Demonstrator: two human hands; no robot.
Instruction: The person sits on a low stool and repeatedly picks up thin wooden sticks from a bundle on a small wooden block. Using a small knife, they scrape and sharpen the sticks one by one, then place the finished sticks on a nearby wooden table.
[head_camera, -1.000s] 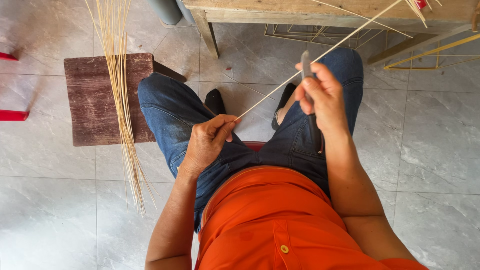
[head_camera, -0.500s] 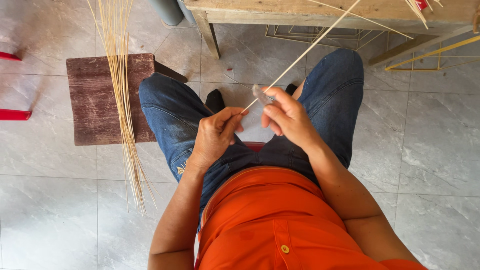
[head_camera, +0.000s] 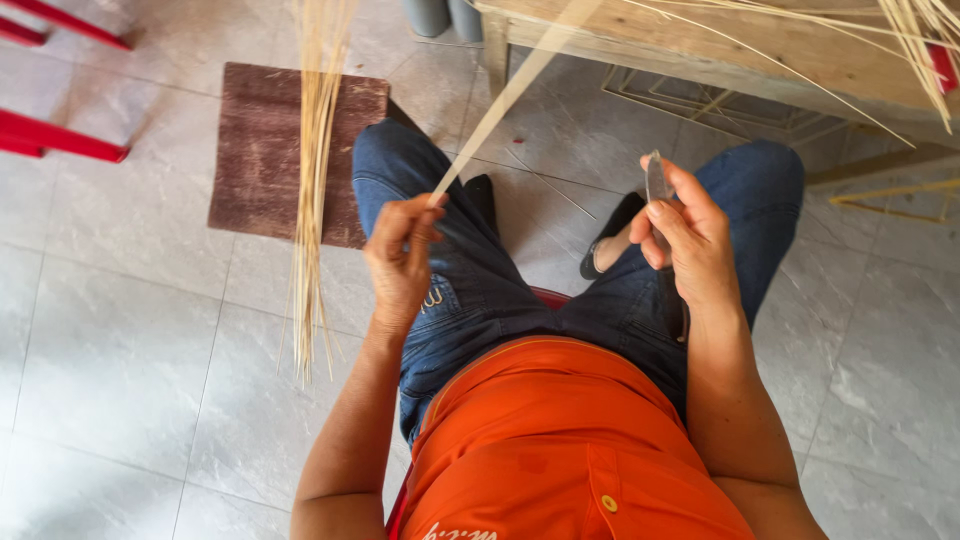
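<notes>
Nearest the camera is the person's orange button-up shirt (head_camera: 560, 450), above blue denim jeans (head_camera: 480, 290) on legs spread over the grey tiled floor (head_camera: 110, 390). The left hand (head_camera: 402, 262) is clenched at mid-height left of centre, pinching between thumb and fingertips the near end of a long, thin, pale bamboo strip (head_camera: 500, 115); from that grip the strip slants up and to the right toward the far edge of the scene. The right hand (head_camera: 690, 240) sits to the right, well apart from the left, over the right thigh, its fingers wrapped round a small knife with a narrow grey metal blade (head_camera: 657, 180) that stands upright above the thumb. Between the knees, black shoes (head_camera: 610, 240) rest on the floor. Left of the left hand, a loose bundle of thin straw-coloured bamboo slivers (head_camera: 312, 190) hangs down in front of a dark brown square wooden stool (head_camera: 262, 150). Further left lie red metal bars (head_camera: 60, 135). Farthest away, a pale wooden desk (head_camera: 720, 50) carries more slivers across the upper right.
</notes>
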